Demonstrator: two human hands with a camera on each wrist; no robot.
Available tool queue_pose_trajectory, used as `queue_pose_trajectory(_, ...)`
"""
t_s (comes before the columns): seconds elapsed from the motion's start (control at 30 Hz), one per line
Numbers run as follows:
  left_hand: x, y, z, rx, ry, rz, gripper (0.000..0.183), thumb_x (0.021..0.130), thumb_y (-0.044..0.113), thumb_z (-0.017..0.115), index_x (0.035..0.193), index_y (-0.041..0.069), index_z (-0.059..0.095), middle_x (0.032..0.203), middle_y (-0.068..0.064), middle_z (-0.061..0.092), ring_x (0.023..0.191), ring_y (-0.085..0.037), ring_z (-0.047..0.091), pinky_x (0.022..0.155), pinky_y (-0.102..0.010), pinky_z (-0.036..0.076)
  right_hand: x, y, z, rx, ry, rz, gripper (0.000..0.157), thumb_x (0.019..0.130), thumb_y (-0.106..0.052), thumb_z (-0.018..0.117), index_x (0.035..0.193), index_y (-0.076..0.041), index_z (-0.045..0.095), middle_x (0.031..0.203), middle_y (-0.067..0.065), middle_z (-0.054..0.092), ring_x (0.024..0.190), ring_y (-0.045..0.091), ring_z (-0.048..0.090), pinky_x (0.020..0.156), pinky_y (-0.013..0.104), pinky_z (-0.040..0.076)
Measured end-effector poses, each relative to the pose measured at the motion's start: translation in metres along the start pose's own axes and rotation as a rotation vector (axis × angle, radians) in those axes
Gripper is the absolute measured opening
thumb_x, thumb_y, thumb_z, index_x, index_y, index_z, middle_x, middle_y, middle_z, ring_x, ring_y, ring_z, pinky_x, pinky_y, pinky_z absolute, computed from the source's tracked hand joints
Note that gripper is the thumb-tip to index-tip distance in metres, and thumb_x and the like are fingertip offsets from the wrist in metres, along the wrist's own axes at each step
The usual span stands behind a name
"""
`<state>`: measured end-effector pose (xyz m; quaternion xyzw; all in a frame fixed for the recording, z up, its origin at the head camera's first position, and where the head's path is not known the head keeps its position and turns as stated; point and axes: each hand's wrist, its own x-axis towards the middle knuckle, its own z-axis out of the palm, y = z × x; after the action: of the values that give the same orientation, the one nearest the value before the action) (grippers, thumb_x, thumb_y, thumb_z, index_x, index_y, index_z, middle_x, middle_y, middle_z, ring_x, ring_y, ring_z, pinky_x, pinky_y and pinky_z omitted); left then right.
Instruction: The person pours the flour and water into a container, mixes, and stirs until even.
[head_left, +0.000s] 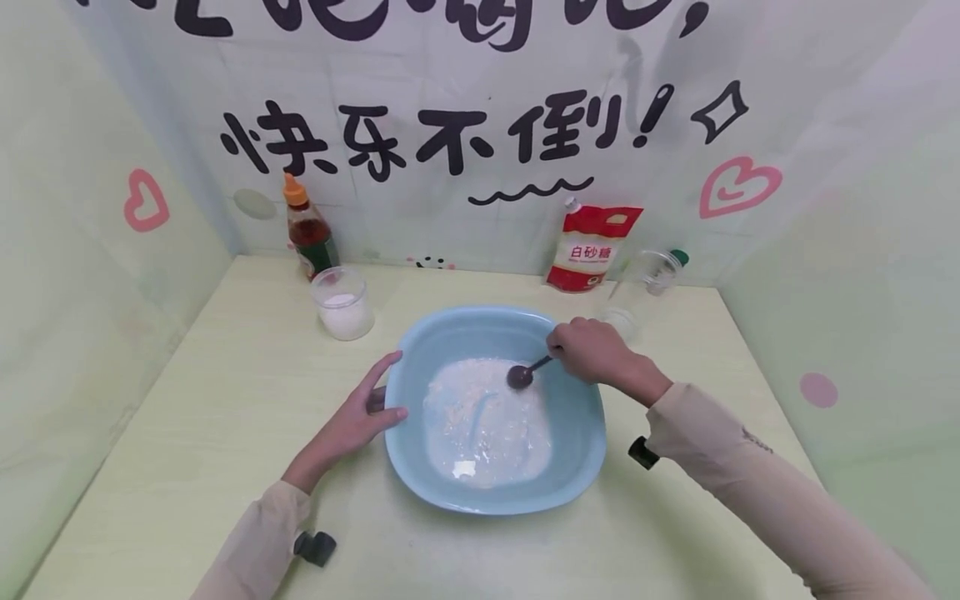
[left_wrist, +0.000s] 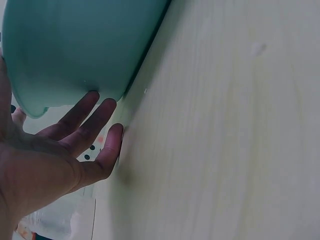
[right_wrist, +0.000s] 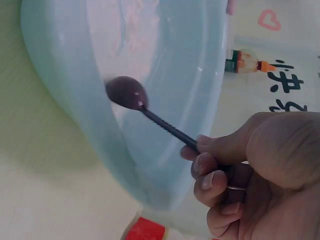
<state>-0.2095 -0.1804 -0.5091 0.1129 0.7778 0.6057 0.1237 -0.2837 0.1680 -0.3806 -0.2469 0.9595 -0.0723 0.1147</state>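
A light-blue plastic basin (head_left: 495, 500) holds a milky white liquid (head_left: 487, 425) with pale clumps. My left hand (head_left: 360, 412) steadies the basin at its left side, thumb and index finger over the rim. In the left wrist view, the other fingers of this hand (left_wrist: 55, 155) spread against the outer wall, close to the table. My right hand (head_left: 596, 350) pinches the handle of a small dark spoon (right_wrist: 127, 93) between thumb and curled fingers, above the basin's back right rim. The spoon's bowl is over or at the liquid; whether it dips in, I cannot tell.
A clear tub (head_left: 343, 304) of white contents stands left of the basin, before an orange-capped sauce bottle (head_left: 311, 237). At the back right are a red-and-white sugar pouch (head_left: 588, 250) and a clear container (head_left: 637, 283). Printed sheets wall the table (head_left: 195, 417).
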Motion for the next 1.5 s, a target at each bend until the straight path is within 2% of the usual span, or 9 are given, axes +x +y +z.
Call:
queue_pose_trajectory(0.2,-0.001,-0.001,0.002,0.002,0.002,0.002,0.08,0.095,0.015,0.065,0.159,0.028,0.019,0.141,-0.039,0.047,0.122,-0.052,0.058,0.086,-0.048,0.059,0.019,-0.023,0.012,0.036,-0.013,-0.146,0.01,0.093,-0.008,0.067,0.091,-0.011,0.076,0.077,0.003,0.07,0.067,0.017,0.054,0.063,0.025,0.045)
queue_pose_trajectory(0.4,0.0,-0.001,0.001,0.004,0.003,0.002,0.08,0.095,0.014,0.065,0.159,0.028,0.019,0.141,-0.039,0.048,0.122,-0.052,0.058,0.088,-0.048,0.059,0.013,-0.044,0.024,0.06,-0.076,-0.322,0.013,0.093,-0.007,0.067,0.091,-0.013,0.079,0.082,0.002,0.074,0.067,0.011,0.054,0.066,0.023,0.044)
queue_pose_trajectory(0.53,0.0,-0.001,0.0,0.006,0.001,0.004,0.079,0.095,0.013,0.065,0.159,0.028,0.019,0.141,-0.038,0.048,0.122,-0.051,0.059,0.087,-0.048,0.059,-0.001,-0.046,0.026,0.107,-0.234,-0.333,0.015,0.093,-0.008,0.067,0.092,-0.016,0.08,0.079,-0.003,0.072,0.069,0.01,0.053,0.068,0.023,0.045)
queue_pose_trajectory(0.63,0.001,-0.001,-0.001,0.01,0.004,0.004,0.079,0.095,0.013,0.065,0.158,0.028,0.02,0.141,-0.037,0.049,0.122,-0.051,0.059,0.088,-0.048,0.059,-0.009,-0.037,0.019,0.106,-0.306,-0.272,0.015,0.093,-0.009,0.068,0.091,-0.017,0.08,0.078,-0.007,0.069,0.072,0.01,0.053,0.07,0.024,0.046)
queue_pose_trajectory(0.73,0.001,-0.002,-0.002,0.005,0.009,0.006,0.079,0.095,0.014,0.066,0.158,0.028,0.02,0.14,-0.037,0.05,0.121,-0.05,0.059,0.087,-0.048,0.059,-0.01,-0.02,0.009,0.064,-0.284,-0.192,0.013,0.093,-0.01,0.068,0.091,-0.017,0.079,0.078,-0.005,0.067,0.072,0.013,0.055,0.069,0.026,0.049)
queue_pose_trajectory(0.9,0.001,-0.003,-0.001,-0.002,0.001,0.007,0.079,0.095,0.015,0.065,0.158,0.028,0.02,0.141,-0.037,0.049,0.121,-0.051,0.059,0.086,-0.047,0.06,-0.003,0.005,-0.003,0.014,-0.148,-0.042,0.01,0.092,-0.012,0.069,0.097,-0.013,0.078,0.079,0.001,0.066,0.072,0.019,0.055,0.067,0.029,0.05)
queue_pose_trajectory(1.1,0.001,-0.002,-0.001,-0.01,0.002,0.0,0.078,0.096,0.013,0.064,0.158,0.032,0.02,0.141,-0.036,0.05,0.122,-0.05,0.059,0.088,-0.047,0.059,0.015,0.004,-0.001,0.011,0.008,0.009,0.013,0.09,-0.012,0.069,0.1,-0.008,0.076,0.072,0.003,0.066,0.063,0.019,0.056,0.063,0.027,0.05)
queue_pose_trajectory(1.3,-0.001,-0.001,-0.002,0.002,0.01,0.001,0.079,0.095,0.014,0.065,0.158,0.029,0.02,0.141,-0.037,0.049,0.122,-0.05,0.059,0.088,-0.048,0.059,0.039,-0.022,0.014,0.026,0.031,-0.033,0.015,0.091,-0.012,0.07,0.105,-0.01,0.076,0.085,0.005,0.071,0.071,0.02,0.059,0.066,0.027,0.051)
queue_pose_trajectory(1.5,-0.001,-0.002,-0.001,0.005,0.008,0.011,0.081,0.094,0.016,0.067,0.159,0.027,0.019,0.141,-0.039,0.048,0.123,-0.051,0.058,0.09,-0.047,0.058,0.041,-0.049,0.028,0.053,-0.058,-0.254,0.016,0.094,-0.008,0.065,0.098,-0.014,0.079,0.086,-0.001,0.073,0.072,0.014,0.056,0.068,0.025,0.046)
